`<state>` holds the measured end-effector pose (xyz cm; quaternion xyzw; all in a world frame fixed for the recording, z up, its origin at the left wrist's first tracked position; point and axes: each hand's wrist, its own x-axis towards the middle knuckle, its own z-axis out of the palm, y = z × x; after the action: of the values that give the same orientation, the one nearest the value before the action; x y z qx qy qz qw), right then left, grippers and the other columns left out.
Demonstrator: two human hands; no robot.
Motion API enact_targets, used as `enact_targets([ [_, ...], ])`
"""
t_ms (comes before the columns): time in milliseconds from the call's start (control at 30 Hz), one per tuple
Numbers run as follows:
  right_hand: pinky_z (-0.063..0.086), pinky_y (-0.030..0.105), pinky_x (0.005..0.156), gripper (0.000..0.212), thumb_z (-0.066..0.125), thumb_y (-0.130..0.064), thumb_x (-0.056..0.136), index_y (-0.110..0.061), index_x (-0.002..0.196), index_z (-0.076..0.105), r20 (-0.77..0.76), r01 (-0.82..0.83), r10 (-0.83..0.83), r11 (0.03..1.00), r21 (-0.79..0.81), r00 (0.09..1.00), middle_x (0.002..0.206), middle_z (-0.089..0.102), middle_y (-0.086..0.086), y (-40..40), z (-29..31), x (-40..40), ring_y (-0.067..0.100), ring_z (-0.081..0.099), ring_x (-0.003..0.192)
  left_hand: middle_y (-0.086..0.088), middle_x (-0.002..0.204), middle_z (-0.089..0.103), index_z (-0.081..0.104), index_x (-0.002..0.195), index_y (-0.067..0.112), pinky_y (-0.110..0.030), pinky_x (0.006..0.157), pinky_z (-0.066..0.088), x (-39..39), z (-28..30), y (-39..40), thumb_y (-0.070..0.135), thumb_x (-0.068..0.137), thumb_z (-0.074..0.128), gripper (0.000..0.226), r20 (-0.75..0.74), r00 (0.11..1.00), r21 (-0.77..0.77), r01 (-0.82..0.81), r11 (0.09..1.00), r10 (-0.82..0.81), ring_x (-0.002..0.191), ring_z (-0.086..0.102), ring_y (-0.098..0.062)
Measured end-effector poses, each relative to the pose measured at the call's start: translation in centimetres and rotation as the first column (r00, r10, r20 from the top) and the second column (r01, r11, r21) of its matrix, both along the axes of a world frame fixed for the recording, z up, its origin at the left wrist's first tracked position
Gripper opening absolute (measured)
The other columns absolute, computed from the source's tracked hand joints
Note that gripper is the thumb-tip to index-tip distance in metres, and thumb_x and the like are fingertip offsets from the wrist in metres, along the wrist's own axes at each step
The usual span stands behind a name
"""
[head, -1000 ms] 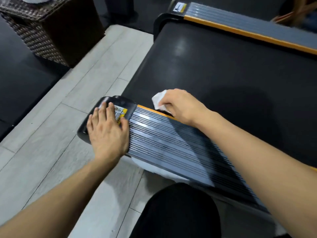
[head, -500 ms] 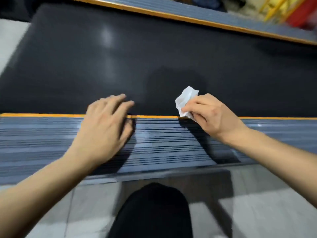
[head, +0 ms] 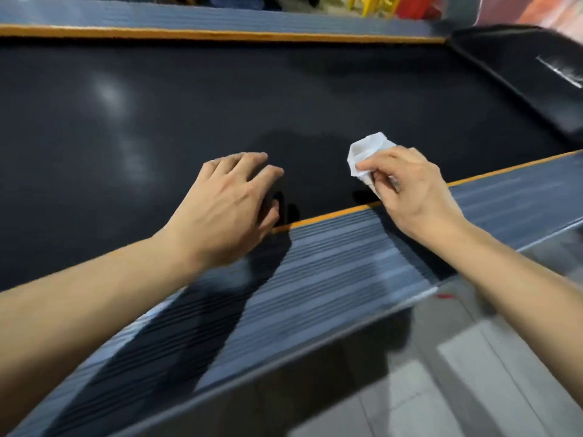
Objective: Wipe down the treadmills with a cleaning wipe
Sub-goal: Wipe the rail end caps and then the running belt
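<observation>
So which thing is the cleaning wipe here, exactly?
Start at the wide black treadmill belt filling the view, then follow its near orange-edged grey side rail rightwards. Above it, the right hand pinches the wipe: a small crumpled white wad, the only white thing among the hands.

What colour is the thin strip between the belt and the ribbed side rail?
Orange strip, clearest in the head view.

Both forearms are showing bare from the near edge up to the wrists, with no sleeves, and the left hand (head: 227,203) and right hand (head: 410,187) are wearing no gloves, rings or watches.
</observation>
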<state>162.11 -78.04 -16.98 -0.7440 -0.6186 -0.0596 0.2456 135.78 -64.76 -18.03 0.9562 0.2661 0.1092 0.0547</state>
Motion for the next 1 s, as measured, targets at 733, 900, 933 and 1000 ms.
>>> enact_targets([
  [733, 0.026, 0.004, 0.085, 0.03, 0.052, 0.0, 0.093, -0.017, 0.113, 0.069, -0.161, 0.299, -0.3, 0.954, -0.026, 0.94, 0.114, 0.063, -0.003, -2.5, -4.1, 29.5, 0.016, 0.049, 0.103, -0.005, 0.134, 0.051, 0.056, 0.128, 0.021, -0.046, 0.108, 0.035, 35.6, -4.5, 3.2, 0.049, 0.093, 0.041, 0.048, -0.043, 0.999, -0.068, -0.036, 0.997, 0.033, 0.119, 0.051, -0.031],
  [900, 0.044, 0.017, 0.083, 0.032, 0.053, 0.0, 0.095, -0.025, 0.109, 0.068, -0.276, 0.309, -0.307, 0.95, -0.038, 0.911, 0.11, 0.057, -0.022, -2.9, -3.4, 29.9, 0.008, 0.053, 0.099, -0.004, 0.149, 0.045, 0.049, 0.142, 0.021, -0.045, 0.114, 0.032, 41.9, -4.1, 8.4, 0.052, 0.092, 0.035, 0.06, -0.067, 0.997, -0.07, 0.021, 0.997, -0.025, 0.133, 0.045, -0.03],
  [933, 0.046, 0.018, 0.08, 0.033, 0.053, -0.002, 0.096, -0.028, 0.108, 0.068, -0.317, 0.333, -0.323, 0.943, -0.026, 0.892, 0.108, 0.056, -0.025, -2.8, -3.6, 30.0, 0.009, 0.054, 0.099, -0.006, 0.153, 0.043, 0.047, 0.146, 0.023, -0.047, 0.116, 0.03, 43.8, -4.1, 10.3, 0.055, 0.092, 0.032, 0.064, -0.071, 0.997, -0.072, 0.019, 0.997, -0.024, 0.137, 0.043, -0.031],
  [1000, 0.047, 0.02, 0.077, 0.033, 0.05, -0.004, 0.097, -0.029, 0.105, 0.069, -0.303, 0.34, -0.302, 0.937, 0.078, 0.904, 0.104, 0.057, -0.025, -2.5, -3.7, 30.1, 0.009, 0.057, 0.093, -0.008, 0.159, 0.037, 0.042, 0.152, 0.026, -0.049, 0.119, 0.027, 48.0, -3.8, 14.5, 0.059, 0.09, 0.028, 0.071, -0.085, 0.996, -0.065, 0.025, 0.998, -0.03, 0.144, 0.037, -0.034],
])
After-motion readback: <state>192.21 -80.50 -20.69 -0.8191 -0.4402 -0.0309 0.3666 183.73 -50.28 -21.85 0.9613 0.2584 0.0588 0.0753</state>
